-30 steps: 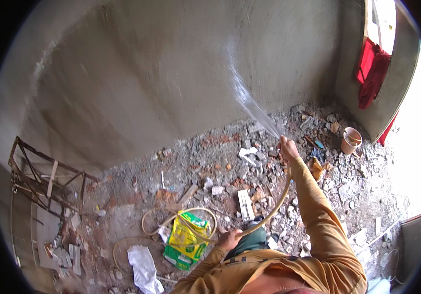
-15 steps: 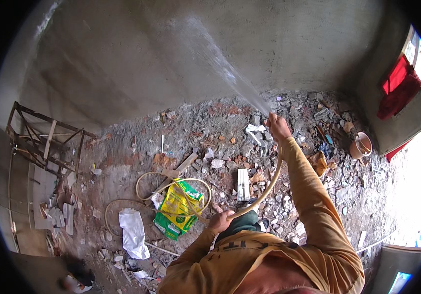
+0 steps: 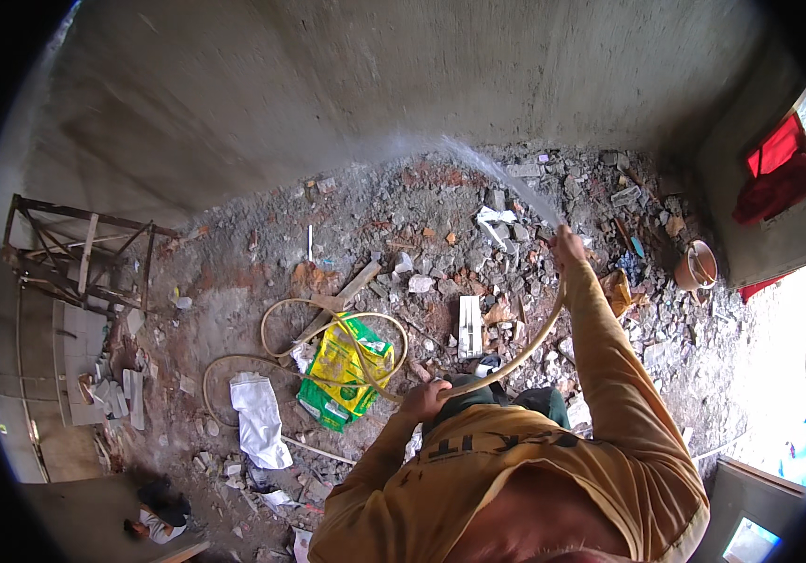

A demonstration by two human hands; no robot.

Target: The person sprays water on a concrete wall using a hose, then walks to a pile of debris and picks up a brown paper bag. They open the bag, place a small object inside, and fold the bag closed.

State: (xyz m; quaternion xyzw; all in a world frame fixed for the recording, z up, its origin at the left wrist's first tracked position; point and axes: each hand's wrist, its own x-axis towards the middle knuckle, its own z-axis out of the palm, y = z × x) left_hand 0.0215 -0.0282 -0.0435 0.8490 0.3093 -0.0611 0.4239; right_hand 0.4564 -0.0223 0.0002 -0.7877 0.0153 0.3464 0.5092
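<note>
A pale yellow hose (image 3: pixel 526 354) bends between my two hands. My right hand (image 3: pixel 568 246), at the end of the outstretched arm, is closed around its front end. A jet of water (image 3: pixel 504 176) sprays from there forward and left, reaching the foot of the grey plastered wall (image 3: pixel 328 80). My left hand (image 3: pixel 424 402) grips the same hose lower down, close to my body. Past that hand, the rest of the hose lies in loops on the ground, over a yellow and green sack (image 3: pixel 339 380).
Broken rubble (image 3: pixel 403 202) covers the ground. A rusty metal frame (image 3: pixel 84 249) stands at the left, a white sack (image 3: pixel 258 422) lies near the loops, and a bucket (image 3: pixel 696 266) sits at the right. Red cloth (image 3: pixel 778 178) hangs at the window. Another person (image 3: pixel 161 518) is at the lower left.
The water jet has dropped from higher up the wall to its foot. My right hand has shifted to the right and a little lower in the view, still holding the hose.
</note>
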